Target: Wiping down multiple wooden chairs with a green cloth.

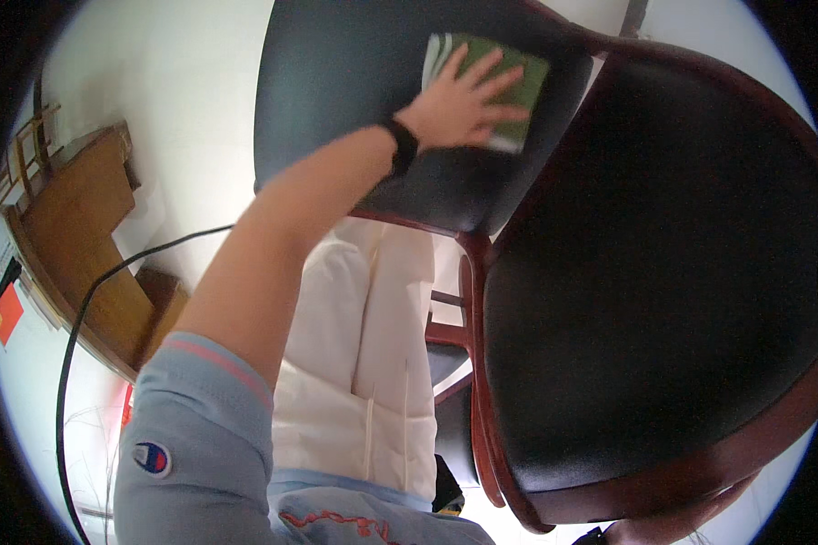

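My left hand lies palm down with spread fingers on a folded green cloth with white striped edges. Under the cloth is the black padded seat of a chair with a dark red-brown wooden frame. The hand and cloth are slightly blurred. To the right stands the chair's large black padded backrest. At the bottom right, my right hand is partly visible beside the lower wooden rail of the backrest. Its fingers are hidden, so its grip cannot be made out.
A brown wooden piece of furniture stands at the left. A black cable curves down the left side. My legs in white trousers are close to the seat's front. Beyond them, part of another dark chair shows below.
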The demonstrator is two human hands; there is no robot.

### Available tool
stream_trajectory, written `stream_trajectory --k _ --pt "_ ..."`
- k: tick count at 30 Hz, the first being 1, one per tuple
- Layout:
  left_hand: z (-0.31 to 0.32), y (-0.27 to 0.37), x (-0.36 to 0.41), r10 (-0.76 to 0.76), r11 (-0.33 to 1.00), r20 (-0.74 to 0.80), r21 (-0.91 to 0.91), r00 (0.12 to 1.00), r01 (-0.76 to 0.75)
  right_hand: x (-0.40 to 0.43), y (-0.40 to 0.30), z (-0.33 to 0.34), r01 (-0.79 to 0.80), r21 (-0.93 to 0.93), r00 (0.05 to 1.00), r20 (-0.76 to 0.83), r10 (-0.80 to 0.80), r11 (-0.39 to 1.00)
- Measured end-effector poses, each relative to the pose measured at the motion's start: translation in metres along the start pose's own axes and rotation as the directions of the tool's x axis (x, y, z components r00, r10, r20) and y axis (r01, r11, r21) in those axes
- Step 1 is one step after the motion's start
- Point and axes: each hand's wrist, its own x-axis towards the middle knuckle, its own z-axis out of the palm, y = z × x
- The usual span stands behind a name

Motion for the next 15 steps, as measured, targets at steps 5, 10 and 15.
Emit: stream_trajectory --k 5,10,15 --pt "-0.048 -0.056 0.066 -0.293 0.956 0.078 0.029 0.953 0.291 -0.008 0.001 0.012 -0.368 0.23 0.859 -0.288 0.424 0.901" --pt "-0.035 -0.074 0.091 -0.435 0.9 0.156 0.032 0.887 0.435 -0.001 0.014 0.012 -0.417 0.158 0.844 -0.296 0.446 0.895" --pt "-0.007 -0.051 0.046 -0.313 0.908 -0.208 0.222 0.927 0.356 -0.001 0.015 0.004 -0.446 0.139 0.834 -0.294 0.467 0.884"
